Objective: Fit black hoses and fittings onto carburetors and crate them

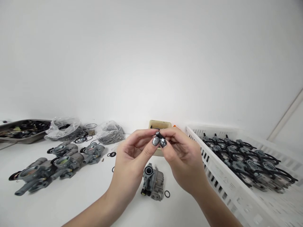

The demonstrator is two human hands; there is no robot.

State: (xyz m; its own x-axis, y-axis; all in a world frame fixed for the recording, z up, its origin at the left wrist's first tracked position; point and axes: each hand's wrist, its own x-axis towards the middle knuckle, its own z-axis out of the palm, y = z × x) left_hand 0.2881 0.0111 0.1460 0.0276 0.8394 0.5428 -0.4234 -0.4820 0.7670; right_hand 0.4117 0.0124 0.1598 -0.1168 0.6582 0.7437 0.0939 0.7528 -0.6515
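Small blk part is pinched by fingers of L hand & R hand, held up over counter, beyond near carb. Prob. light, maybe rubbery; best gripped gently at ends.

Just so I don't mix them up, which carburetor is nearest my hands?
The lone carburetor seen between your left hand and right hand, beside a black ring; the other carburetors sit grouped at left or inside the white crate.

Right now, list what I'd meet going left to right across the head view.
Metal tray → first plastic bag → second plastic bag → left hand → small black part between the fingertips → right hand → white crate.
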